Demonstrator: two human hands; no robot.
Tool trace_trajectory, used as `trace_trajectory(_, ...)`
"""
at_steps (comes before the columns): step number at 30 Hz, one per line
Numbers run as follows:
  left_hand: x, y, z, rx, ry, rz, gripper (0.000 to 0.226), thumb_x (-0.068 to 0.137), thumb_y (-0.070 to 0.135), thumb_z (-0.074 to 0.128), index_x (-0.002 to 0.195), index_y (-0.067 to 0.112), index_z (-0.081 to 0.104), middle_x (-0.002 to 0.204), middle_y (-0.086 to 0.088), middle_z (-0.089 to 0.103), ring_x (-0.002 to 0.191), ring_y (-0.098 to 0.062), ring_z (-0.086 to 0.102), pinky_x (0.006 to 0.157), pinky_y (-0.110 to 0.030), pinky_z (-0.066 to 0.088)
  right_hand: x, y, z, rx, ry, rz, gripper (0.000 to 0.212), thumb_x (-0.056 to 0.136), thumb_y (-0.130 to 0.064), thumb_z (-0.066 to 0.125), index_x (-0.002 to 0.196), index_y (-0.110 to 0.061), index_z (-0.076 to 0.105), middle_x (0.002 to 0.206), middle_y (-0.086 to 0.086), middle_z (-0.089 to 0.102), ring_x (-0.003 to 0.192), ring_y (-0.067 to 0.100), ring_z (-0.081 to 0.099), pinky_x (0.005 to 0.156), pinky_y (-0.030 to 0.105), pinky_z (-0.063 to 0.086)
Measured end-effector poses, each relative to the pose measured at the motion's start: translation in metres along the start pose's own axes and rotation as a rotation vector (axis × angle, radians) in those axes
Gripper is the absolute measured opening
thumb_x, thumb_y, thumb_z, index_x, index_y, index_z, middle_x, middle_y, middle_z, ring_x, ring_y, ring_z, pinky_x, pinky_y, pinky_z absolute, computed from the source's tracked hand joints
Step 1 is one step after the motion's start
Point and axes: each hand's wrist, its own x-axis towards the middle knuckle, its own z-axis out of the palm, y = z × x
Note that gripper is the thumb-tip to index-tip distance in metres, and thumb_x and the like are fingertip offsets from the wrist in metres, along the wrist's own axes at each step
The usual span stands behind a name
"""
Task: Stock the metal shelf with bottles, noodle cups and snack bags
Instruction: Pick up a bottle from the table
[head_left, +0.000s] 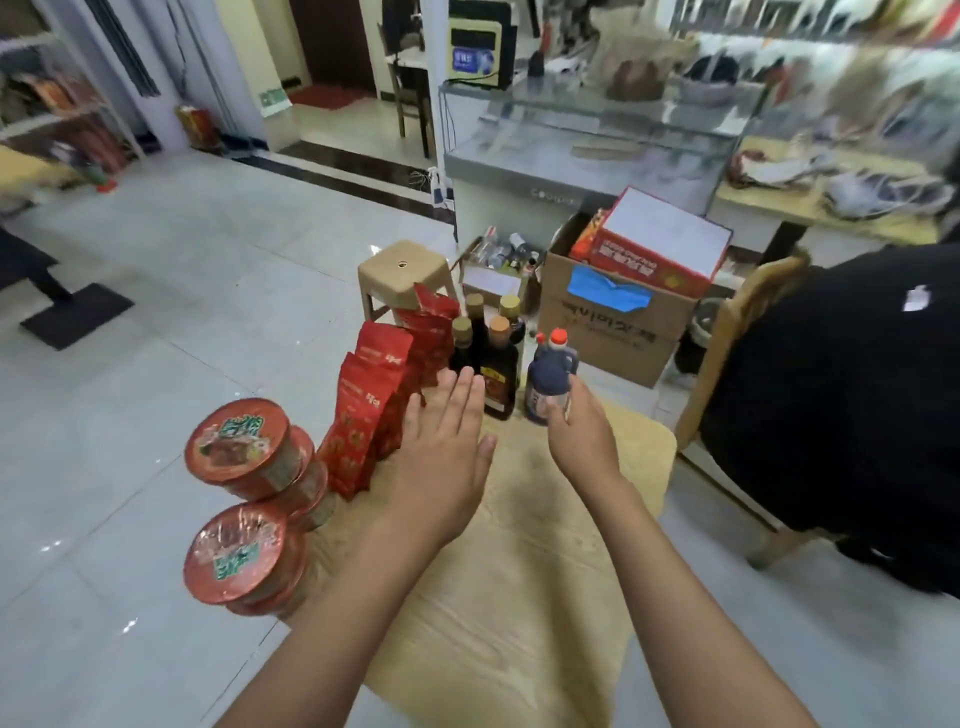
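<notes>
On a small wooden table stand red noodle cups stacked at the left edge, a row of red snack bags, and several dark bottles at the far end. My right hand grips a dark bottle with a red cap at the table's far right. My left hand hovers flat and open beside the snack bags, holding nothing. A shelf at the far left is blurred.
A beige plastic stool and cardboard boxes sit on the tiled floor beyond the table. A glass counter stands behind. A person in black sits on a wooden chair at the right.
</notes>
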Motion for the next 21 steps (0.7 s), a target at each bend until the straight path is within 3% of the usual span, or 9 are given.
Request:
trace_trajectory(3, 0.031, 0.015, 0.017, -0.029, -0.025, -0.02, 0.07, 0.093, 0.045, -0.002, 0.156, 0.016, 0.001, 0.164, 0.0, -0.001, 0.149, -0.014, -0.011, 0.122, -0.046, 0.002, 0.05, 0.009, 0.004, 0.064, -0.014, 0.099, 0.045, 0.098, -0.033, 0.044, 0.14, -0.016, 0.045, 0.14, 0.009, 0.054, 0.123, 0.032, 0.052, 0.098, 0.042, 0.047)
trace_trajectory(8, 0.07, 0.019, 0.028, -0.076, -0.007, -0.042, 0.066, 0.098, 0.044, 0.005, 0.156, 0.014, 0.003, 0.164, -0.001, 0.001, 0.15, -0.014, -0.007, 0.121, -0.039, -0.004, 0.104, 0.012, 0.015, 0.08, 0.007, 0.148, 0.055, 0.101, -0.027, 0.045, 0.153, -0.023, 0.028, 0.158, 0.0, 0.034, 0.14, 0.026, 0.039, 0.11, 0.039, 0.038)
trace_trajectory(10, 0.074, 0.013, 0.029, -0.092, -0.025, -0.065, 0.061, 0.104, 0.041, 0.014, 0.156, 0.014, 0.0, 0.164, -0.001, -0.003, 0.15, -0.013, -0.01, 0.121, -0.037, -0.006, 0.119, 0.015, 0.019, 0.052, -0.005, 0.146, 0.055, 0.101, -0.027, 0.048, 0.152, -0.023, 0.029, 0.156, 0.0, 0.036, 0.139, 0.026, 0.039, 0.109, 0.039, 0.038)
trace_trajectory(14, 0.077, 0.002, 0.027, -0.117, -0.066, -0.098, 0.061, 0.105, 0.041, 0.018, 0.156, 0.015, -0.003, 0.164, 0.001, -0.007, 0.149, -0.012, -0.013, 0.122, -0.037, -0.005, 0.137, 0.024, 0.027, 0.114, 0.058, 0.167, 0.036, 0.092, -0.022, 0.061, 0.127, -0.017, 0.053, 0.125, 0.007, 0.06, 0.114, 0.03, 0.056, 0.092, 0.04, 0.049)
trace_trajectory(17, 0.075, -0.004, 0.029, -0.102, -0.1, -0.106, 0.06, 0.105, 0.04, 0.018, 0.156, 0.015, 0.0, 0.164, 0.0, -0.005, 0.149, -0.014, -0.014, 0.122, -0.035, -0.005, 0.125, 0.029, 0.027, 0.193, 0.007, 0.22, 0.042, 0.087, -0.01, 0.061, 0.126, -0.022, 0.051, 0.105, 0.001, 0.06, 0.097, 0.026, 0.057, 0.083, 0.039, 0.051)
trace_trajectory(21, 0.061, -0.003, 0.031, -0.11, -0.131, -0.119, 0.059, 0.105, 0.04, 0.019, 0.157, 0.013, 0.005, 0.164, -0.001, 0.0, 0.149, -0.015, -0.014, 0.12, -0.031, -0.008, 0.097, 0.038, 0.017, 0.367, 0.017, 0.235, 0.026, 0.085, -0.007, 0.068, 0.109, -0.017, 0.065, 0.096, 0.001, 0.062, 0.09, 0.021, 0.056, 0.072, 0.031, 0.047)
